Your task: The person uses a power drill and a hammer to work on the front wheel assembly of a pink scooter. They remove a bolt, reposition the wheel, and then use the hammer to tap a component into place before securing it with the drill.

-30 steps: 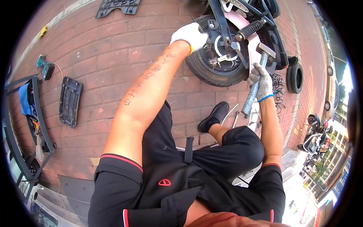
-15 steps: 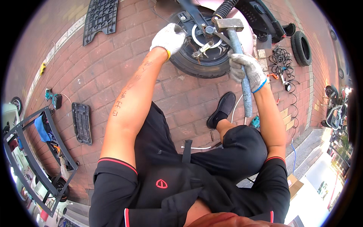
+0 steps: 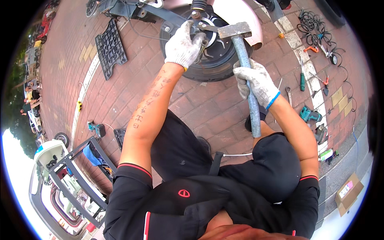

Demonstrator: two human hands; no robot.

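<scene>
My right hand (image 3: 256,81), in a white glove with a blue cuff, grips a hammer (image 3: 242,52) by its blue-grey handle. The steel head is uppermost, in front of a wheel (image 3: 200,75) with a black tyre and hub. My left hand (image 3: 182,48), in a white glove, is at the hub, close to a grey metal arm (image 3: 164,15). Its fingers are curled round something by the axle that I cannot make out. A pink fender (image 3: 240,16) curves over the wheel's right side, and a black spring (image 3: 199,5) stands above the hub.
A black ribbed plastic panel (image 3: 110,50) lies on the brick paving to the left. At right are a coiled black hose (image 3: 314,28), a green-handled screwdriver (image 3: 302,82), a wrench (image 3: 289,95) and a teal power tool (image 3: 310,115). A dark metal frame (image 3: 76,172) stands at lower left.
The view has shifted. My left hand has moved from the wheel's left edge in to the hub, its fingers now curled there. My right hand still holds the hammer head up.
</scene>
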